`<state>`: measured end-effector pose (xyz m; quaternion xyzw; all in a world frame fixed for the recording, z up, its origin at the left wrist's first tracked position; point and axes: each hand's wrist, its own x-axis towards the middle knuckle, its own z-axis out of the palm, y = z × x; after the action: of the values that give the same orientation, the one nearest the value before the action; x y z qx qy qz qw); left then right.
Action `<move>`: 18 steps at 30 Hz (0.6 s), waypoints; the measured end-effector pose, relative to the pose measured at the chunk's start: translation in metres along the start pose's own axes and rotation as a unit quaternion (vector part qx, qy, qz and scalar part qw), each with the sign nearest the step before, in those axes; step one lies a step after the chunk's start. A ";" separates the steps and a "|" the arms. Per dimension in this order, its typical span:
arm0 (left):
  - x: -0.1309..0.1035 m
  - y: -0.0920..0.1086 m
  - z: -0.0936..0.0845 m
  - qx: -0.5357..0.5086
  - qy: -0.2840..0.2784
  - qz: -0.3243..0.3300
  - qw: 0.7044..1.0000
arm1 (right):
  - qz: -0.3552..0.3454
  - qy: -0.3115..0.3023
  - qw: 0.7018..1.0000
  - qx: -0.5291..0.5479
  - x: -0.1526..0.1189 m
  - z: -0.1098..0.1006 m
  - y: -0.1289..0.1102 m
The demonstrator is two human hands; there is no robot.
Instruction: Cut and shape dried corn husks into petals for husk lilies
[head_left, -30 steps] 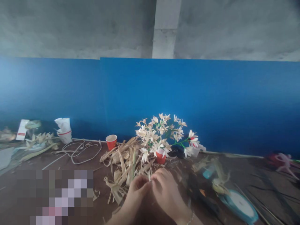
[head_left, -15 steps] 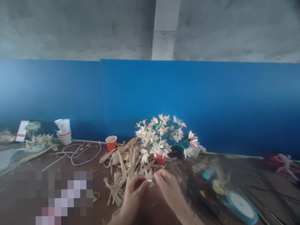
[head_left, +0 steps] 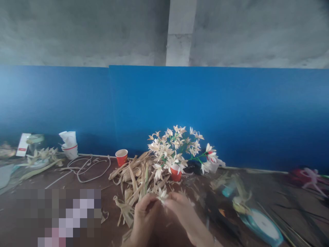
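Two bare hands hold one small pale flower (head_left: 162,195) together, low in the middle of the view.
The flower is between the fingertips of both hands, with its petals pointing up. The left hand (head_left: 146,213) pinches it from the left side, and the right hand (head_left: 181,210) has its fingers closed on it from the right; the exact place of each fingertip is partly hidden. Just beyond lies a heap of dry husks (head_left: 136,175) on the brown table (head_left: 109,231). Behind the hands, a red cup (head_left: 176,175) carries a bunch of similar flowers (head_left: 166,150) on green stems.
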<state>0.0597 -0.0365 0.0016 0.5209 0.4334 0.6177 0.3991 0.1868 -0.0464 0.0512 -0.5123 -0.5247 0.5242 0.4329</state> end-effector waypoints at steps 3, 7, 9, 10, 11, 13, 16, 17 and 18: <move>-0.002 0.000 -0.001 0.045 0.013 0.044 0.998 | 0.006 -0.008 1.000 0.008 -0.002 0.002 -0.001; -0.004 0.001 -0.002 0.061 0.011 0.069 0.996 | 0.011 -0.021 0.999 0.028 -0.003 0.002 0.000; -0.004 0.001 -0.003 0.064 0.007 0.070 0.995 | 0.003 -0.017 1.000 0.025 -0.003 0.000 -0.002; -0.004 0.001 -0.003 0.067 0.005 0.069 0.995 | -0.008 -0.004 1.000 0.017 -0.004 0.000 -0.003; -0.004 0.001 -0.003 0.069 0.002 0.069 0.995 | -0.019 0.014 1.000 0.004 -0.004 -0.001 -0.003; -0.004 0.000 -0.003 0.071 -0.009 0.074 0.995 | -0.032 0.043 0.998 -0.032 -0.004 -0.003 -0.005; -0.004 -0.002 -0.003 0.070 -0.032 0.080 0.994 | -0.042 0.049 0.994 -0.085 -0.002 -0.005 -0.005; -0.004 -0.003 -0.003 0.071 -0.037 0.078 0.994 | -0.050 0.051 0.993 -0.098 -0.001 -0.005 -0.005; -0.004 -0.003 -0.003 0.073 -0.041 0.075 0.994 | -0.060 0.053 0.991 -0.107 0.000 -0.006 -0.005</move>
<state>0.0574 -0.0397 -0.0027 0.6043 0.4202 0.5910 0.3300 0.1922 -0.0456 0.0561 -0.5508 -0.5838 0.4102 0.4331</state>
